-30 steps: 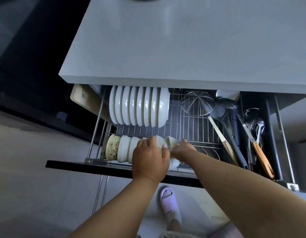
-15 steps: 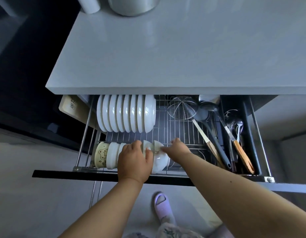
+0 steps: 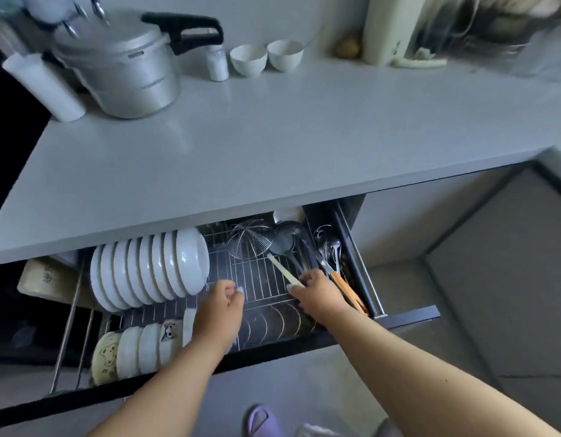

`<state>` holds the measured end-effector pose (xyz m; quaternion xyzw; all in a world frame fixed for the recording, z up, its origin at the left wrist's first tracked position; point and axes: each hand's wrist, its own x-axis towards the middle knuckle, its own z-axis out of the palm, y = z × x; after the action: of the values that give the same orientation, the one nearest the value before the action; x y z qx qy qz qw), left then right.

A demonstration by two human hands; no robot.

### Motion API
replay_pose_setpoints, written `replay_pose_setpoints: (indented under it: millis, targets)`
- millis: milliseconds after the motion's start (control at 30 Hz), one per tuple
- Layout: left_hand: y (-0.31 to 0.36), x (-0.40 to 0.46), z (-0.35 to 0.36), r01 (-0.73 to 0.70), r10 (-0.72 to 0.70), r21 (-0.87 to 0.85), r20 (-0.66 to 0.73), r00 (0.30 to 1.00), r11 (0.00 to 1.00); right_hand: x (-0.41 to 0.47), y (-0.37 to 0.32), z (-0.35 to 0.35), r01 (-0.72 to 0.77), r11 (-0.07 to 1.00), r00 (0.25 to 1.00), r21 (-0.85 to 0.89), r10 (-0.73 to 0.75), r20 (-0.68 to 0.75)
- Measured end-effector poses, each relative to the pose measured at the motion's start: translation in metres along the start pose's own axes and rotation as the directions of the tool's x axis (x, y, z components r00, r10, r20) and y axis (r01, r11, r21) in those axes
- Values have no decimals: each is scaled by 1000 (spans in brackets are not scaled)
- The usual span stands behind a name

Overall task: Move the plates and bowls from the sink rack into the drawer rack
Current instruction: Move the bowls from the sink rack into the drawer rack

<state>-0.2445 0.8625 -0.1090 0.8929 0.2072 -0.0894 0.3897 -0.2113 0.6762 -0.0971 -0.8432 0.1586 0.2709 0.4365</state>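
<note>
No readable words, brands or numbers anywhere. Only a dark mark, perhaps printed characters, too blurred to make out, on the pale board (image 3: 47, 279) at the left edge of the frame, beside the plates (image 3: 146, 269). Cartoon bear faces, no lettering, on two bowls (image 3: 106, 357) at lower left.

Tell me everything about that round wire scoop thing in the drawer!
The round silver wire-mesh skimmer has a shiny basket woven from thin metal wires and a long pale handle, maybe wood. It lies tilted in the pull-out drawer rack, basket at the back under the counter edge, handle pointing forward-right. The handle's end reaches the right hand; whether they touch is unclear.
</note>
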Motion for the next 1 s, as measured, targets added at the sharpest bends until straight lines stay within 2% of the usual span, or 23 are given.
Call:
replay_pose_setpoints:
  millis: [233, 500, 633, 1000]
  targets:
    - [108, -16, 65, -155, 177, -147, 155, 972, 977, -13, 30, -96, 37, 985, 980, 168, -3, -201]
    - [207, -46, 141, -304, 333, -139, 289, 898, 942, -35, 98, -204, 31, 930, 933, 366, 105, -344]
    - [256, -66, 187, -366, 381, -111, 348, 857, 924, -45, 137, -256, 44, 880, 918, 473, 151, -366]
    - [369, -136, 308, -536, 525, -124, 468, 710, 835, -92, 238, -379, 78, 821, 801, 566, 287, -525]
